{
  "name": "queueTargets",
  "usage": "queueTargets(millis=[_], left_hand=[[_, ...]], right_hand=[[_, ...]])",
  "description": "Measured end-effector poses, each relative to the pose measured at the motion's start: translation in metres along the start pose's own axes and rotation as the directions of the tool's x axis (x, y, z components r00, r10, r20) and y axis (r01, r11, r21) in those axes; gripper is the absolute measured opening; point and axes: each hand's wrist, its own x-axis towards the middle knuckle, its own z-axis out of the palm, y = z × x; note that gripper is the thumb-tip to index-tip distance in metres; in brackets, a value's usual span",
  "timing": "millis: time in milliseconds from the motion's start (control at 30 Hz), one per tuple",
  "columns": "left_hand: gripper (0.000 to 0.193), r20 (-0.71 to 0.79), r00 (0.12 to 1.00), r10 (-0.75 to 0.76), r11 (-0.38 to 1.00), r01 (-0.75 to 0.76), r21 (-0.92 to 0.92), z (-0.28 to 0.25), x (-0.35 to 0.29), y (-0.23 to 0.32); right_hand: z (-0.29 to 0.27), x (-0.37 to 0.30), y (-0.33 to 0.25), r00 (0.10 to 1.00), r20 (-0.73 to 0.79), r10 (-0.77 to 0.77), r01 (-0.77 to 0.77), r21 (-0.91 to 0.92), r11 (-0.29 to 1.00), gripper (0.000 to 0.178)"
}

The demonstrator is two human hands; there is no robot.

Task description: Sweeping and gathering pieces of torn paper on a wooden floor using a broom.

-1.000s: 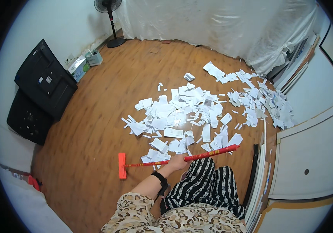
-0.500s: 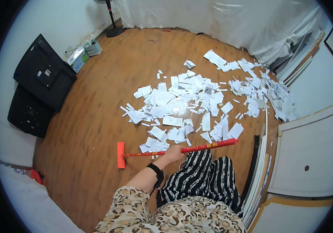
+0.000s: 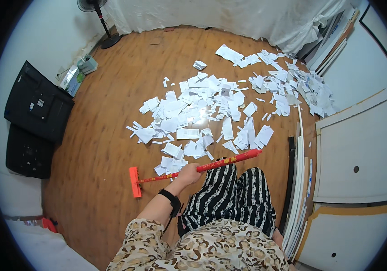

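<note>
My left hand (image 3: 188, 175) is closed around the red handle of a broom (image 3: 182, 173), held across in front of my striped trousers. The broom's orange-red head (image 3: 134, 182) with dark bristles points left; I cannot tell whether it touches the floor. The handle's thick red end reaches to the right, past my knees. Just beyond the handle lies a wide spread of torn white paper (image 3: 175, 108). At my right hip shows a small bit of my right hand (image 3: 277, 236), its fingers mostly hidden.
More paper scraps (image 3: 313, 88) lie far right. Long white and black strips (image 3: 296, 180) run along the right beside white panels (image 3: 360, 158). Black panels (image 3: 40, 101) lean at left, near small boxes (image 3: 72, 80) and a standing fan (image 3: 105, 27). A white sheet (image 3: 193, 13) hangs at the back.
The view has shifted, so the room sits further left and higher. My left hand still grips the broom, its head tilted slightly differently. A bit of skin now shows at my right hip.
</note>
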Motion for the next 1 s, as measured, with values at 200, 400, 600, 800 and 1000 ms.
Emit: queueTargets(millis=[200, 400, 600, 800, 1000], left_hand=[[0.028, -0.022, 1.000, 0.015, 0.999, -0.016, -0.034, 0.008, -0.006, -0.012], [0.027, -0.064, 0.998, -0.007, 1.000, 0.007, 0.012, 0.016, -0.005, -0.007], [0.027, -0.126, 0.992, -0.021, 1.000, 0.019, -0.015, 0.021, -0.011, -0.011], [0.024, -0.152, 0.988, 0.000, 1.000, -0.002, -0.010, 0.031, -0.005, -0.003], [0.019, -0.142, 0.990, -0.001, 1.000, -0.002, -0.020, 0.032, -0.012, 0.014]], right_hand=[[-0.029, -0.025, -0.007, 0.994, 0.111, 0.002, 0.020, -0.195, 0.981, 0.027], [-0.036, 0.011, -0.024, 0.913, 0.132, 0.385, -0.372, -0.114, 0.921, 0.035], [-0.027, 0.014, -0.005, 0.958, 0.108, 0.265, -0.274, 0.077, 0.959, 0.023], [0.027, 0.020, 0.016, 0.972, -0.049, 0.232, -0.229, 0.049, 0.972, 0.011], [-0.027, 0.013, 0.017, 0.938, 0.278, 0.208, -0.239, 0.083, 0.967, 0.016]])
